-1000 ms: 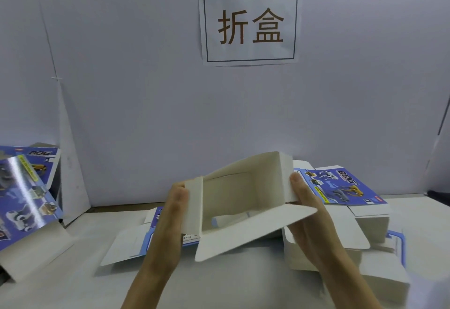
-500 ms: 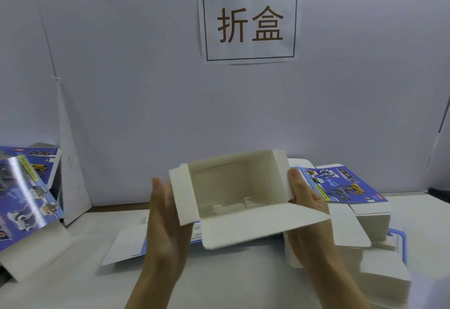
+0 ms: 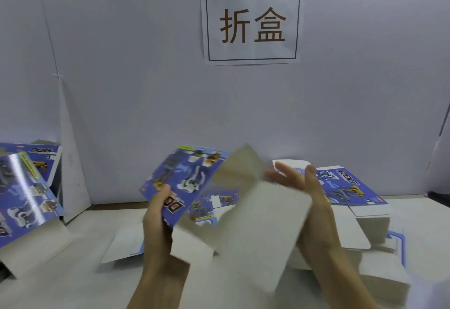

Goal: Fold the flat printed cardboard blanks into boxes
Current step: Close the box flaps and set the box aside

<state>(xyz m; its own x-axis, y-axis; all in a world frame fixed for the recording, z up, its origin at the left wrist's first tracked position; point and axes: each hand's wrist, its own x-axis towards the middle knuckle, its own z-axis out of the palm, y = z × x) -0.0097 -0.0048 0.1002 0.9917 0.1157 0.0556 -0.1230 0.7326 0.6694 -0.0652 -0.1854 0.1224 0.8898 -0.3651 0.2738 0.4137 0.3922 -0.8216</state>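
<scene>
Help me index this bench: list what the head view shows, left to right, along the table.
Leaning printed blanks → left hand → held box → right hand → stack of blanks.

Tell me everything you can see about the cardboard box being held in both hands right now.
The half-folded box is thin cardboard, blue and printed with robot dogs outside, plain off-white inside. It is held tilted above the table, printed face up-left, with a large white flap spread toward the camera and motion-blurred. The left hand grips its lower-left edge; the right hand supports the flap's right side with straight fingers.
</scene>
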